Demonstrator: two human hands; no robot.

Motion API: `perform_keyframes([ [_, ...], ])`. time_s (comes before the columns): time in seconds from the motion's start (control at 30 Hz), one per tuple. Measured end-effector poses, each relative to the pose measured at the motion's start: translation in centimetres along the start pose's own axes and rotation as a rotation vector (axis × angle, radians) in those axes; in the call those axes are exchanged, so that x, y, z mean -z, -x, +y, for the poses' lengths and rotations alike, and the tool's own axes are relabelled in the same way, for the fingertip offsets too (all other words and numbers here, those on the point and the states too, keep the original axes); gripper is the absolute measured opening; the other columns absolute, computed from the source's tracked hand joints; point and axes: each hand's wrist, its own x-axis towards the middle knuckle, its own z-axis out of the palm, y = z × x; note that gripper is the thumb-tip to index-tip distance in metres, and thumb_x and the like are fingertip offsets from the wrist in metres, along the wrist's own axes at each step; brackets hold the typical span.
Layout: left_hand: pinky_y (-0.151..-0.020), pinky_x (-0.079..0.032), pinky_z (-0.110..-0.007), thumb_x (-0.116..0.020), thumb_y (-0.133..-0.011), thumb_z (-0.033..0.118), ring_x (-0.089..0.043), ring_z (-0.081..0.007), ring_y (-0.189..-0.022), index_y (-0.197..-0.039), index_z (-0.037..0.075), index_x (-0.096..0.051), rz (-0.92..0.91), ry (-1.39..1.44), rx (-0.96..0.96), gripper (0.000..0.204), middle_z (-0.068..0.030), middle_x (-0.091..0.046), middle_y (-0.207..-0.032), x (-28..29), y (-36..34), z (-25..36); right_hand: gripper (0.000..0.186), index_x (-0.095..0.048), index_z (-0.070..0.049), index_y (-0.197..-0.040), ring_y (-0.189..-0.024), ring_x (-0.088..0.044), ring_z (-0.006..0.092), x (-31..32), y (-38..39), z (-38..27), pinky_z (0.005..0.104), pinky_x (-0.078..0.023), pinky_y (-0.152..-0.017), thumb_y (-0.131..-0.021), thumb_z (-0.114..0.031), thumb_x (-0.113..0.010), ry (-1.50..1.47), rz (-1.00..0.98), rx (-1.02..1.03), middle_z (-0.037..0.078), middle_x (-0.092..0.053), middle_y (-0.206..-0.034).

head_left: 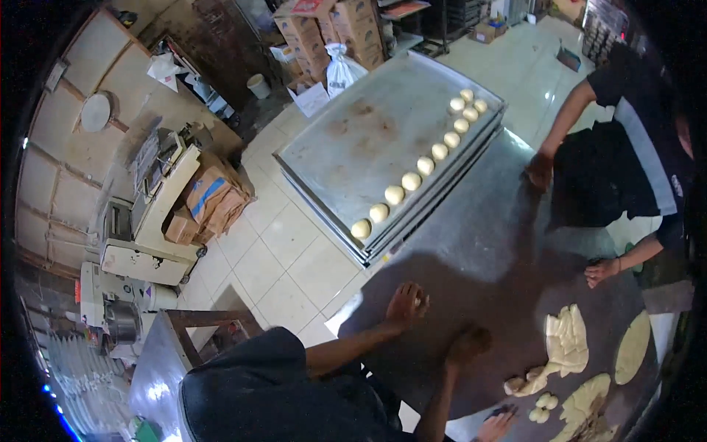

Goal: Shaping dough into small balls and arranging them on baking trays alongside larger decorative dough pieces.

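Note:
My left hand is raised over the near left part of the dark worktable, its fingers curled in. A small pale spot shows at its fingertips, too small to name. My right hand is low over the tabletop, in shadow and blurred; its fingers and anything under them cannot be made out. To its right lie a folded slab of pale dough, a small cluster of dough balls and a flattened dough sheet. A long oval of dough is farther right.
A stack of metal trays beyond my hands bears a row of dough balls. A co-worker stands at the right, one hand by the table. Another person's hand shows at the lower edge. A cream machine stands left.

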Motion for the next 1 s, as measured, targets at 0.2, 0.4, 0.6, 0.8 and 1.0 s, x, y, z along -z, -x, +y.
perform_keyframes([
  [0.2, -0.083, -0.046, -0.051, -0.067, -0.091, 0.021, -0.058, -0.0389, -0.091, -0.095, 0.003, -0.06, -0.098, -0.131, 0.027, 0.02, -0.0178, -0.06, -0.091, 1.4, 0.0, -1.6, 0.036, -0.062, 0.0, -0.119, -0.119, -0.05, 0.042, -0.5, -1.2, 1.6, 0.0522, -0.036, -0.107, -0.095, -0.026, -0.063, 0.018, -0.035, 0.129, 0.019, -0.061, -0.121],
  [0.4, -0.079, -0.045, -0.052, -0.067, -0.09, 0.021, -0.058, -0.0397, -0.083, -0.094, 0.003, -0.061, 0.127, -0.1, -0.068, 0.019, -0.0171, -0.059, -0.082, 0.2, -1.0, 1.3, 0.035, -0.062, -0.001, -0.12, -0.114, -0.053, 0.0413, -4.9, -3.4, 6.1, 0.0536, -0.037, -0.104, -0.095, -0.026, -0.064, -0.186, 0.13, 0.103, 0.021, -0.06, -0.12],
  [0.6, -0.074, -0.043, -0.05, -0.068, -0.089, 0.014, -0.053, -0.0392, -0.081, -0.089, 0.002, -0.054, 0.22, -0.181, -0.023, 0.019, -0.0168, -0.053, -0.083, 1.6, -2.1, -1.1, 0.038, -0.061, -0.004, -0.127, -0.123, -0.051, 0.042, -5.7, -3.0, 7.6, 0.0564, -0.033, -0.109, -0.097, -0.027, -0.062, 0.003, 0.015, -0.012, 0.021, -0.058, -0.129],
  [0.8, -0.075, -0.041, -0.049, -0.073, -0.085, 0.005, -0.053, -0.0375, -0.084, -0.088, 0.004, -0.051, 0.109, 0.009, -0.28, 0.022, -0.0194, -0.05, -0.082, 0.8, -1.1, 0.3, 0.035, -0.062, -0.007, -0.126, -0.127, -0.049, 0.0423, -4.8, -1.2, 6.6, 0.0566, -0.029, -0.116, -0.097, -0.027, -0.062, -0.057, 0.015, 0.054, 0.019, -0.059, -0.129],
  [1.0, -0.076, -0.042, -0.047, -0.068, -0.09, 0.014, -0.053, -0.031, -0.083, -0.09, 0.004, -0.052, 0.193, -0.041, -0.126, 0.019, -0.0148, -0.053, -0.087, 1.2, -2.3, -2.7, 0.032, -0.061, -0.007, -0.124, -0.126, -0.049, 0.0393, -4.9, -1.9, 8.2, 0.0531, -0.033, -0.112, -0.097, -0.025, -0.059, 0.02, 0.244, -0.171, 0.018, -0.059, -0.127],
])
